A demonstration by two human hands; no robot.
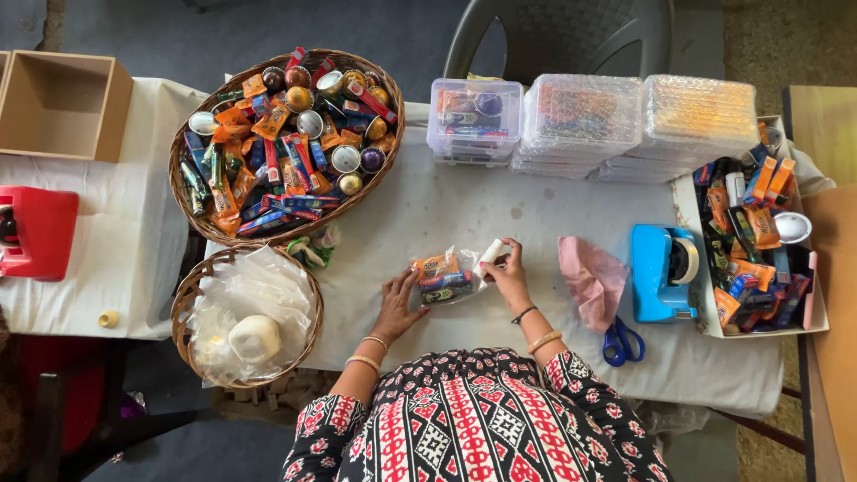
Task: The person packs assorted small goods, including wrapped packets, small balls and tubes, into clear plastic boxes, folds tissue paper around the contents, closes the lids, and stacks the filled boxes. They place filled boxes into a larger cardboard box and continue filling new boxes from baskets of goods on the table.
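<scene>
At the near middle of the table, the left hand (397, 306) lies flat with fingers spread, its tips pressing the left edge of a clear bag (446, 278) filled with wrapped sweets. The right hand (507, 272) pinches the bag's twisted white neck at its right end, fingers closed on it. Right of the hands lie a pink cloth (592, 278), a blue tape dispenser (662, 272) and blue scissors (619, 342), then an open box (812, 308) of sweets at the edge. At the far side stand clear lidded boxes (580, 120). To the far left sits a wicker basket (189, 201) heaped with sweets, and near it a smaller basket (183, 303) of empty bags. A white cloth (500, 210) covers the table; beyond it stand a grey chair (571, 36) and grey floor.
</scene>
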